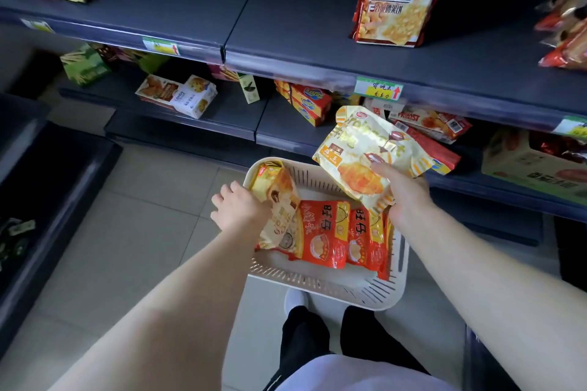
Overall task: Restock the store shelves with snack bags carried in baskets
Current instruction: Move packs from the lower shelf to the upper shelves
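Note:
A white slotted basket stands on the tiled floor in front of my feet. Inside it lie two red snack bags side by side. My left hand grips a yellow snack bag that stands tilted at the basket's left side. My right hand holds a second yellow snack bag lifted above the basket's far right corner, near the lower shelf's front edge. The dark shelf above has a wide bare stretch left of a red-and-yellow biscuit bag.
The lower shelf carries boxes and packets: white biscuit boxes, orange boxes, red packets. A price tag sits on the upper shelf edge. A dark display unit stands at the left.

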`<action>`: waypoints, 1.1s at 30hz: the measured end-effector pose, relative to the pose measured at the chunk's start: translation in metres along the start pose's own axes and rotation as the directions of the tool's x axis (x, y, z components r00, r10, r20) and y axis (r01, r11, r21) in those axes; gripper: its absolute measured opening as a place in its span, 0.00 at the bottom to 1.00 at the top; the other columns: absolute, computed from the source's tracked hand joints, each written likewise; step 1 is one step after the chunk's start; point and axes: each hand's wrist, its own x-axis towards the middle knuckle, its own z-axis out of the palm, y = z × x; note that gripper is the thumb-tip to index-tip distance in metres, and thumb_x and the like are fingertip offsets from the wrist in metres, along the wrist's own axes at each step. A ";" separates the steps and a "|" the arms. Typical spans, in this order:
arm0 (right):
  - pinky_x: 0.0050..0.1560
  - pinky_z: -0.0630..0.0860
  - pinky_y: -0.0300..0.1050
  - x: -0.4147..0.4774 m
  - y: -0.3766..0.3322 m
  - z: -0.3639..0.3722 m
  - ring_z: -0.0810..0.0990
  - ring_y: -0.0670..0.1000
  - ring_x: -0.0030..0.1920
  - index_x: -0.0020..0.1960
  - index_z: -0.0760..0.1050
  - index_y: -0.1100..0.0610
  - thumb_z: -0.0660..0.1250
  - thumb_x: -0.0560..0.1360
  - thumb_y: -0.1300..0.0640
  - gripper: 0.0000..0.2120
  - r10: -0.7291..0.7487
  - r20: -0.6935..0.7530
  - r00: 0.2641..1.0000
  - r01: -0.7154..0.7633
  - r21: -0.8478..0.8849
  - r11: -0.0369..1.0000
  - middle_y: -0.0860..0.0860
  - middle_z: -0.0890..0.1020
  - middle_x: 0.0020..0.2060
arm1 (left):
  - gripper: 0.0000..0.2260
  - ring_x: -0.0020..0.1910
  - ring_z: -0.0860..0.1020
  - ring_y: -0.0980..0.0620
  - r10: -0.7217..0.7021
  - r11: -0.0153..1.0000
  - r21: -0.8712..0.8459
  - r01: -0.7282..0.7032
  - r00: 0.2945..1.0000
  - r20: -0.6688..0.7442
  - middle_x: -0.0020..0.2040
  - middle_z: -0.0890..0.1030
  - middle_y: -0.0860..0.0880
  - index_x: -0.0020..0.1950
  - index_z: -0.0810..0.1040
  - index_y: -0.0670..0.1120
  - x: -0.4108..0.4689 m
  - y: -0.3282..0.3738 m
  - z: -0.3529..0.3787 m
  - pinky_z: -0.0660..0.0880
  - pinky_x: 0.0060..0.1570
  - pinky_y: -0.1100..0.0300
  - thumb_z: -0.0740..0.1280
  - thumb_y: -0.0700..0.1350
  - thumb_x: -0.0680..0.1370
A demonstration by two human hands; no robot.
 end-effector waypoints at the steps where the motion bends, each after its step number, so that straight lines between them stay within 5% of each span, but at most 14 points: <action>1: 0.48 0.82 0.53 0.003 0.001 -0.006 0.84 0.54 0.50 0.53 0.74 0.50 0.79 0.65 0.62 0.22 0.003 -0.004 1.000 -0.003 0.003 1.000 0.53 0.83 0.53 | 0.34 0.67 0.68 0.43 -0.048 0.999 0.014 0.047 0.997 0.057 0.65 0.73 0.46 0.67 0.69 0.46 0.000 -0.001 0.005 0.68 0.62 0.44 0.66 0.68 0.71; 3: 0.54 0.81 0.56 0.008 0.004 -0.015 0.84 0.55 0.52 0.59 0.76 0.51 0.79 0.66 0.61 0.24 0.011 0.001 1.000 -0.011 0.022 1.000 0.52 0.84 0.55 | 0.31 0.61 0.73 0.43 -0.073 0.996 -0.046 0.077 0.995 0.073 0.58 0.77 0.46 0.57 0.75 0.47 0.002 -0.002 0.011 0.68 0.61 0.42 0.58 0.72 0.72; 6: 0.57 0.79 0.56 0.012 0.008 -0.024 0.83 0.54 0.54 0.63 0.77 0.50 0.78 0.68 0.60 0.25 0.023 0.008 1.000 -0.023 0.023 0.999 0.51 0.84 0.56 | 0.27 0.47 0.79 0.43 -0.141 0.886 -0.440 0.148 0.989 0.050 0.42 0.82 0.48 0.43 0.81 0.47 0.011 -0.010 0.003 0.74 0.57 0.48 0.53 0.66 0.76; 11: 0.55 0.80 0.55 0.015 0.010 -0.028 0.85 0.54 0.51 0.61 0.78 0.51 0.78 0.67 0.60 0.24 0.023 0.005 1.000 -0.023 0.032 0.999 0.52 0.85 0.53 | 0.17 0.46 0.78 0.45 0.083 0.976 -0.211 -0.055 0.989 0.124 0.44 0.81 0.47 0.47 0.80 0.51 0.004 -0.003 0.002 0.75 0.52 0.55 0.55 0.57 0.80; 14: 0.55 0.80 0.56 0.017 0.011 -0.032 0.85 0.54 0.51 0.62 0.78 0.50 0.78 0.67 0.59 0.25 0.026 0.027 0.999 -0.027 0.038 0.999 0.51 0.85 0.53 | 0.12 0.49 0.78 0.49 0.304 0.820 -0.571 -0.047 0.880 0.364 0.50 0.85 0.50 0.50 0.83 0.50 -0.005 0.019 0.017 0.74 0.47 0.60 0.61 0.50 0.81; 16: 0.55 0.80 0.55 0.018 0.011 -0.035 0.85 0.54 0.52 0.62 0.78 0.50 0.78 0.66 0.58 0.26 0.025 0.033 0.999 -0.026 0.033 0.999 0.51 0.85 0.53 | 0.10 0.47 0.78 0.51 0.308 0.757 -0.653 -0.018 0.891 0.333 0.49 0.85 0.51 0.53 0.84 0.47 -0.006 0.027 0.022 0.73 0.41 0.61 0.63 0.47 0.81; 20: 0.50 0.81 0.52 0.023 0.010 -0.046 0.85 0.54 0.51 0.61 0.79 0.50 0.79 0.64 0.57 0.26 0.021 0.035 0.999 -0.022 0.013 1.000 0.51 0.85 0.52 | 0.18 0.36 0.76 0.53 0.127 0.852 -0.521 -0.049 0.985 0.117 0.45 0.81 0.52 0.61 0.82 0.50 0.003 0.025 0.023 0.70 0.28 0.63 0.59 0.37 0.77; 24: 0.53 0.81 0.53 0.026 0.010 -0.055 0.85 0.53 0.51 0.59 0.80 0.50 0.79 0.64 0.57 0.24 0.013 0.016 1.000 -0.013 0.024 1.000 0.50 0.86 0.51 | 0.20 0.45 0.77 0.49 0.177 0.924 -0.357 -0.139 0.981 0.076 0.56 0.82 0.48 0.65 0.80 0.51 0.014 0.028 0.023 0.73 0.41 0.61 0.58 0.38 0.77; 29: 0.41 0.80 0.45 0.027 0.010 -0.062 0.86 0.51 0.48 0.56 0.80 0.48 0.79 0.65 0.57 0.21 0.028 0.021 0.999 -0.029 0.042 0.999 0.49 0.86 0.48 | 0.19 0.42 0.79 0.48 0.259 0.956 -0.194 -0.220 0.944 0.203 0.48 0.80 0.49 0.66 0.77 0.48 0.018 0.046 0.029 0.70 0.29 0.62 0.62 0.39 0.76; 33: 0.50 0.80 0.49 0.032 0.009 -0.071 0.83 0.53 0.53 0.64 0.76 0.51 0.78 0.66 0.57 0.27 0.039 0.025 0.999 -0.040 0.011 0.999 0.51 0.84 0.54 | 0.23 0.38 0.75 0.53 0.242 0.969 -0.047 -0.242 0.892 0.382 0.46 0.77 0.49 0.70 0.71 0.45 0.016 0.062 0.041 0.70 0.28 0.63 0.70 0.46 0.76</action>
